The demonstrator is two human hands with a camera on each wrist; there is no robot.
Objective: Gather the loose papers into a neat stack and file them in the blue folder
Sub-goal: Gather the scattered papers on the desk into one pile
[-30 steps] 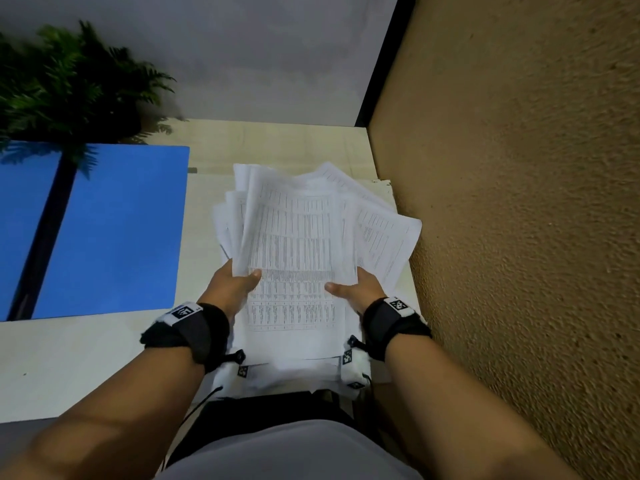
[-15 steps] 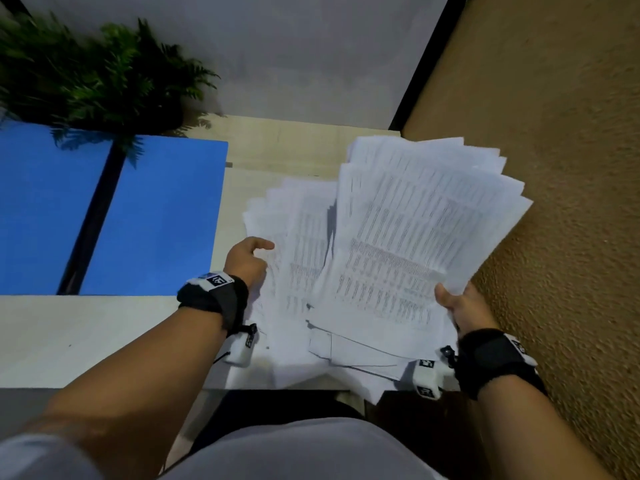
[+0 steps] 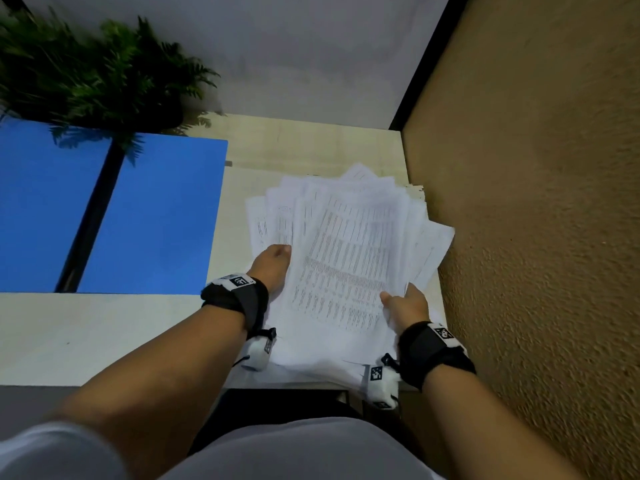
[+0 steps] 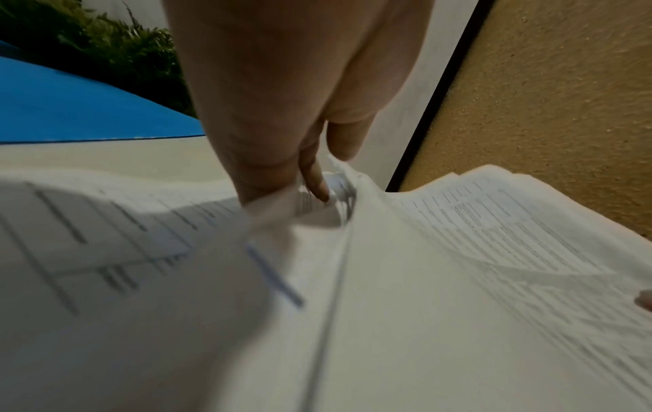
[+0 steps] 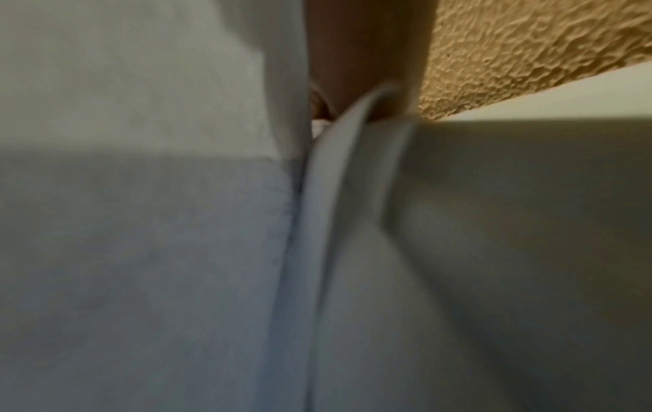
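Observation:
A fanned pile of printed white papers lies at the right end of the pale table. My right hand grips the near right corner of the top bundle, thumb on the print and fingers underneath. The right wrist view shows the sheets edge-on running into that hand. My left hand is at the bundle's left edge. Its fingers are tucked in between the sheets and are hidden in the head view. The blue folder lies open and flat to the left.
A rough ochre wall runs right beside the papers. A green fern-like plant stands at the back left, overhanging the folder. Bare tabletop lies in front of the folder, and the table's near edge is at my lap.
The bundle that my right hand held raised and tilted to the right has come back down onto the pile. My left hand's fingers have slid in under its left edge.

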